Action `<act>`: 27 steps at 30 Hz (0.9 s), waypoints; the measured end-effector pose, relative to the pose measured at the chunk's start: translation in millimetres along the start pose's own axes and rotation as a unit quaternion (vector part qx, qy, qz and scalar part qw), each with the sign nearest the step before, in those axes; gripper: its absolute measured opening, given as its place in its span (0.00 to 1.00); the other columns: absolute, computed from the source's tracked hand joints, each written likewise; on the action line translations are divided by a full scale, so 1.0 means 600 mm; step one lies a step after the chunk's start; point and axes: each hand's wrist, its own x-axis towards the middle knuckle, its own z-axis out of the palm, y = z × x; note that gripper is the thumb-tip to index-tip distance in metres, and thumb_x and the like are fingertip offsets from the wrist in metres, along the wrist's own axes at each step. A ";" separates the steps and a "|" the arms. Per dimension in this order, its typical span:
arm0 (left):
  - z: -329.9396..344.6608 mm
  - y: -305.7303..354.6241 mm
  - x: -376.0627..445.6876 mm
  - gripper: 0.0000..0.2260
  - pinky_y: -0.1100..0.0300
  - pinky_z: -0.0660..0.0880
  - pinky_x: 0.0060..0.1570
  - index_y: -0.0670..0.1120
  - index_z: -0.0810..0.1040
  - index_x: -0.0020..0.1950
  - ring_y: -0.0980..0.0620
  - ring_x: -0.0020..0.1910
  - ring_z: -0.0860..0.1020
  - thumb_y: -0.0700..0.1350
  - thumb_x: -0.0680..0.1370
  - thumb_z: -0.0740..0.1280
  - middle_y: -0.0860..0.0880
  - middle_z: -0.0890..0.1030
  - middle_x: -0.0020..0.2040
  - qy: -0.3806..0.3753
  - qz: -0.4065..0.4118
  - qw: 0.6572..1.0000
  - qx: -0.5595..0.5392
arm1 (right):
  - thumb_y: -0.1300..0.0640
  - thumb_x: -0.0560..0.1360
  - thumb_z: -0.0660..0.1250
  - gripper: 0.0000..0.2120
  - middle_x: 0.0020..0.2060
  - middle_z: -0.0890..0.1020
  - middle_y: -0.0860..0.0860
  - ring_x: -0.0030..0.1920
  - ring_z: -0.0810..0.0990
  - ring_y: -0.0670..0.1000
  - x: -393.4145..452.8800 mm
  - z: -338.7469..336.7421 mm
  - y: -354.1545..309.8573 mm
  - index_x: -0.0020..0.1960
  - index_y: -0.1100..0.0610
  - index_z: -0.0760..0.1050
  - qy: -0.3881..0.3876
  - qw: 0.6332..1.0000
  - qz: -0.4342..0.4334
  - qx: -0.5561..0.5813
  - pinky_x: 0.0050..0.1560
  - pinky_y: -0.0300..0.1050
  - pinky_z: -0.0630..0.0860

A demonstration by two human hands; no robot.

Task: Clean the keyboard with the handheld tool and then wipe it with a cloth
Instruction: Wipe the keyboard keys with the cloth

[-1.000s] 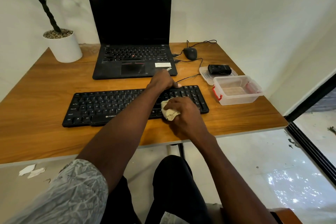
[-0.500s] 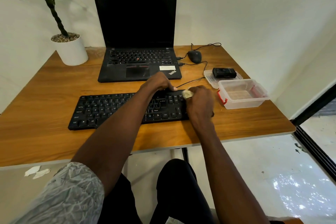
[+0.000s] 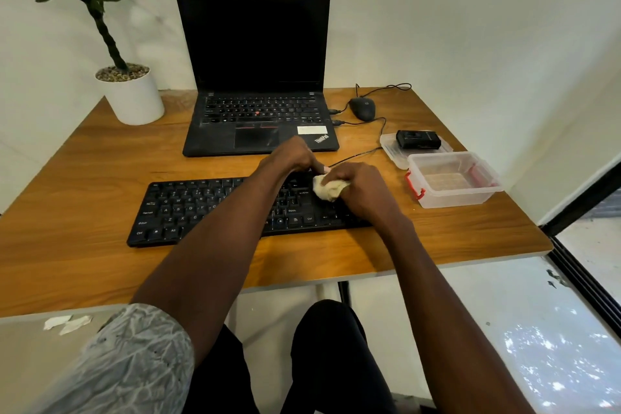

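The right hand gripped a crumpled cloth on the black keyboard, near its right end. The left hand rested at the keyboard's far edge, on the wooden bench.

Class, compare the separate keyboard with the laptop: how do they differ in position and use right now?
The keyboard lies nearer the person, under both hands; the laptop stands farther back, untouched. The keyboard is flat and one-piece; the laptop is hinged open with a dark screen. Both are black and rest on the wooden table.

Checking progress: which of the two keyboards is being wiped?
The separate black keyboard nearest the person; the right hand holds a cloth on it. The laptop keyboard lies untouched.
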 end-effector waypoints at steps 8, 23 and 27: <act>0.002 0.000 0.002 0.23 0.51 0.77 0.53 0.36 0.80 0.54 0.46 0.47 0.79 0.47 0.65 0.79 0.43 0.82 0.51 0.007 -0.022 1.000 0.013 | 0.67 0.72 0.68 0.14 0.57 0.82 0.53 0.56 0.79 0.53 -0.014 0.005 -0.018 0.54 0.54 0.84 -0.065 0.997 -0.047 -0.018 0.53 0.48 0.76; 0.003 -0.005 0.004 0.30 0.48 0.75 0.56 0.38 0.78 0.59 0.43 0.54 0.78 0.52 0.64 0.79 0.44 0.80 0.56 0.004 -0.027 1.000 0.007 | 0.63 0.73 0.68 0.13 0.53 0.84 0.52 0.49 0.80 0.50 0.014 -0.027 0.001 0.56 0.52 0.83 0.079 0.993 0.066 -0.049 0.47 0.42 0.75; 0.003 -0.006 0.003 0.27 0.50 0.76 0.54 0.38 0.79 0.57 0.43 0.53 0.79 0.51 0.65 0.79 0.43 0.81 0.55 0.009 -0.029 0.999 0.017 | 0.65 0.72 0.69 0.14 0.55 0.83 0.52 0.52 0.80 0.52 0.005 -0.015 -0.019 0.54 0.51 0.84 -0.035 0.997 0.012 -0.072 0.52 0.48 0.77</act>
